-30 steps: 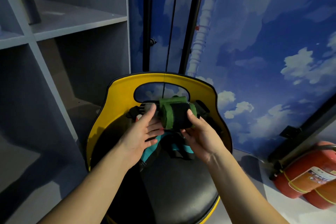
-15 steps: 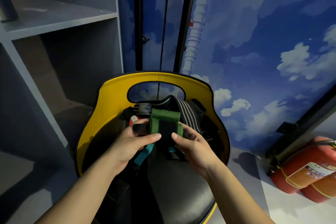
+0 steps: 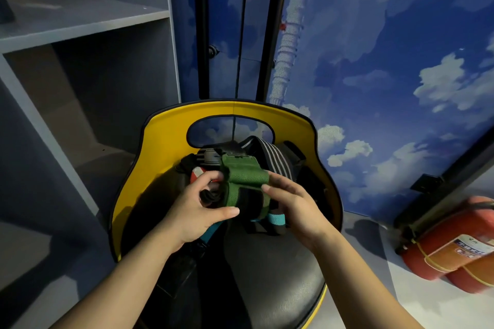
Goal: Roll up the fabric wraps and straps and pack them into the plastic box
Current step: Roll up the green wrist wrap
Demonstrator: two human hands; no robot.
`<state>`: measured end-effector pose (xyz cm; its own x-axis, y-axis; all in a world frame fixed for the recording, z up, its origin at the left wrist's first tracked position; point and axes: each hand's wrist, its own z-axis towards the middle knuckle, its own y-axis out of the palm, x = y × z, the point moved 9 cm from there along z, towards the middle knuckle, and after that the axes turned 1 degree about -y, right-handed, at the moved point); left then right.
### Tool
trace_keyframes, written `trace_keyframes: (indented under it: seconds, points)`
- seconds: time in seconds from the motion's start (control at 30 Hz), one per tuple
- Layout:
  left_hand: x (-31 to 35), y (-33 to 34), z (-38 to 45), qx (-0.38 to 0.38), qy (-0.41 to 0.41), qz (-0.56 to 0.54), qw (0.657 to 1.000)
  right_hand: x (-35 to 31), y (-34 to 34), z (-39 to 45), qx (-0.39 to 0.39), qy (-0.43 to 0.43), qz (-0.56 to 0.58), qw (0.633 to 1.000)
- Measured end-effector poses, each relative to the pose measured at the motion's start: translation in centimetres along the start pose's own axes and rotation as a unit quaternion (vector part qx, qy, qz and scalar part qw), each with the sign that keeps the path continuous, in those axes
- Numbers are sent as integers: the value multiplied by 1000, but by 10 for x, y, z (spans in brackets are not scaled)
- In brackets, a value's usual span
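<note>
In the middle of the frame the left hand [image 3: 197, 211] and the right hand [image 3: 294, 205] meet on a green fabric wrap [image 3: 244, 184], one at each side of it. The left hand's fingers curl over the roll's left end and its thumb reaches across the front, so it grips the bundle. The right hand's fingertips [image 3: 267, 187] press the loose green tail where it folds over the top of the roll; whether its thumb closes underneath cannot be seen.

The roll's long axis runs left to right across the frame, between the two palms, with the free tail laid over the top toward the upper part of the frame. Both hands are equally near; judging from the grip, the right would feed the tail while the left turns the core.

Just behind and below lies a heap of other straps [image 3: 275, 157], among them a grey striped band and a teal strip [image 3: 276, 219], resting on the black seat of a yellow-backed chair [image 3: 165, 141]. How many straps are there, and where each ends, is hard to tell in the dark tangle.

No plastic box shows anywhere. Grey shelves [image 3: 80, 21] fill the upper left and red fire extinguishers [image 3: 454, 243] lie at the lower right, cut by the edge.
</note>
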<state>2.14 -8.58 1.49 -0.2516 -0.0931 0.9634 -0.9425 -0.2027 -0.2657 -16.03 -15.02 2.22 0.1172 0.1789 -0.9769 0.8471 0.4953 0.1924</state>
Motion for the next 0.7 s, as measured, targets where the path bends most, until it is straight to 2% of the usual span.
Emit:
trace_keyframes:
  seconds: [0.07,0.17,0.37,0.7]
  points:
    - [2,4,-1,-7,14,41,999,0,-4,3,31,18,14,999]
    - [0,9,0,-17,31,84,996,1,-14,6,75,18,-32,997]
    - [-7,15,3,-30,29,120,992,9,-30,9,151,31,-31,988]
    - [-9,24,1,-73,39,193,978,9,-30,13,149,35,1,988]
